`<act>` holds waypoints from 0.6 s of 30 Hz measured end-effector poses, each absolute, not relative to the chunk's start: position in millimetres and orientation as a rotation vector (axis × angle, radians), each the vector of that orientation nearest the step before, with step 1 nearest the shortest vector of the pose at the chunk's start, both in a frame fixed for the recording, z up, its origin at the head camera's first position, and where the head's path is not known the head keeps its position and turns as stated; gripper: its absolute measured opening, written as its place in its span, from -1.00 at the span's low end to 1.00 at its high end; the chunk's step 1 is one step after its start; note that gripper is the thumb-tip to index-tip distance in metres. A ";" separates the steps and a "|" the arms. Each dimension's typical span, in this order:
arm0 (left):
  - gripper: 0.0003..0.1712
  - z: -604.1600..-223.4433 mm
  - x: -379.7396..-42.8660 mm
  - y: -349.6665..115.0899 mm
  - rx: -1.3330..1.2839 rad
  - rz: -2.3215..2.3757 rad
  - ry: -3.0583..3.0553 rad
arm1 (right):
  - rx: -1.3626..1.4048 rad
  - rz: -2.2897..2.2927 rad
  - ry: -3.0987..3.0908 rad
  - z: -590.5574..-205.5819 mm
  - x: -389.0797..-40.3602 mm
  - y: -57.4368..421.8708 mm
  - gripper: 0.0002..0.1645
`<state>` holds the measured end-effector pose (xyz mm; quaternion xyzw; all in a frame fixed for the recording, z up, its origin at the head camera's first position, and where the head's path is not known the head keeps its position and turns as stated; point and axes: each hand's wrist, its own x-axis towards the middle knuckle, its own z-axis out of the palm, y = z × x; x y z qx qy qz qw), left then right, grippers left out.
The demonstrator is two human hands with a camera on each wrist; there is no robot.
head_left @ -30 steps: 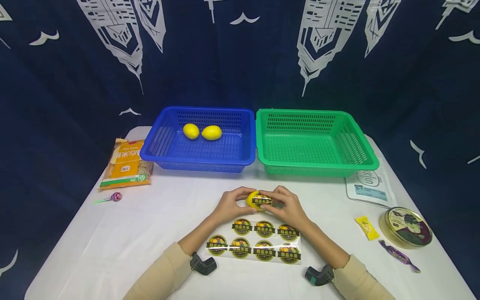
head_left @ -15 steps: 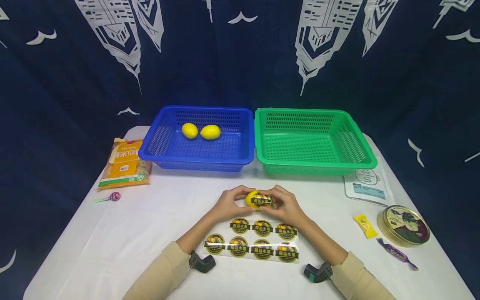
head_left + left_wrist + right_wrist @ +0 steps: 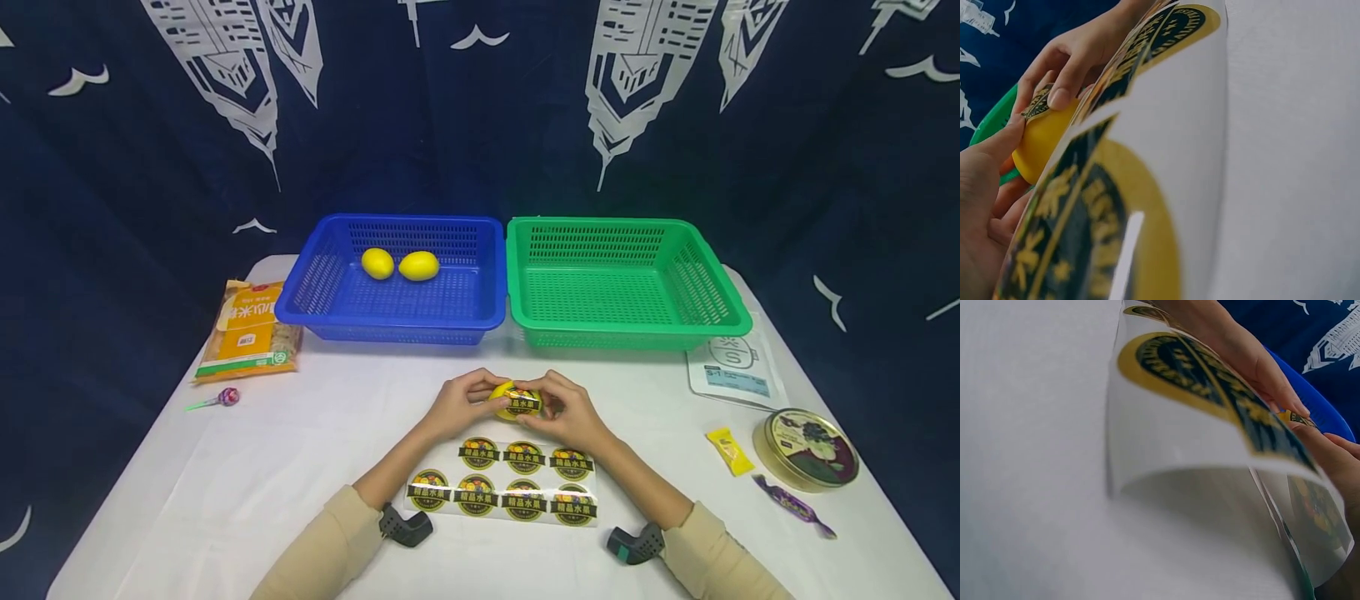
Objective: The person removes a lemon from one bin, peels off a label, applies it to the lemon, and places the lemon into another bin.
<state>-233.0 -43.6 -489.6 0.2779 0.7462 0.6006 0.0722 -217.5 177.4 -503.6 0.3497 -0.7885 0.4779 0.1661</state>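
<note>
Yellow lemon point(image 3: 1045, 139) between inward-turned left hand point(image 3: 456, 408) and right hand point(image 3: 570, 412)

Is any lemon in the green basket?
No: the green basket shows only bare mesh; two lemons lie in the blue basket, and the left hand and right hand hold the stickered lemon.

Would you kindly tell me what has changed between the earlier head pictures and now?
The left hand has brought its thumb up over the left end of the sticker on the lemon. Nothing was released: the right hand holds it too. The blue basket and sticker sheet stayed put.
</note>
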 end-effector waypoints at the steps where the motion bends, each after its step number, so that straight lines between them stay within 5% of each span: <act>1: -0.68 -485.0 -231.3 -44.1 0.831 1.802 2.231 | 0.996 1.365 -2.241 -503.6 -217.6 177.4 -0.46; 8: -0.67 -466.1 -226.0 -49.3 0.799 1.753 2.215 | 0.986 1.403 -2.245 -505.7 -218.7 178.4 -0.45; 18: -0.47 -502.5 -238.6 -52.7 0.924 1.809 2.131 | 0.977 1.527 -2.260 -489.0 -206.8 177.2 -0.41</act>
